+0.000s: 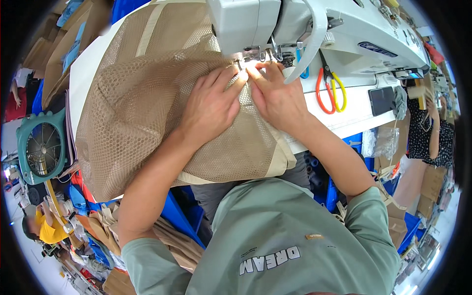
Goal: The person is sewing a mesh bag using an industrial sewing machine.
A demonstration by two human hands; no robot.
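Observation:
A large piece of beige mesh fabric [123, 113] with cream binding strips lies over the white table and hangs toward my lap. Its edge runs under the lit needle area of a white sewing machine [246, 27]. My left hand [211, 104] is closed on the fabric just left of the presser foot [241, 64], thumb and forefinger close to it. From the right, my right hand [279, 98] pinches the fabric edge, fingertips near the foot and partly hidden by the machine's parts. The two thumbs nearly meet in front of the needle.
Scissors [325, 86] with red and yellow handles and a dark phone [382, 101] lie on the table at right. A green fan [43, 146] stands at left. Blue bins [183, 216] are below the table. Other people [46, 227] are in the background.

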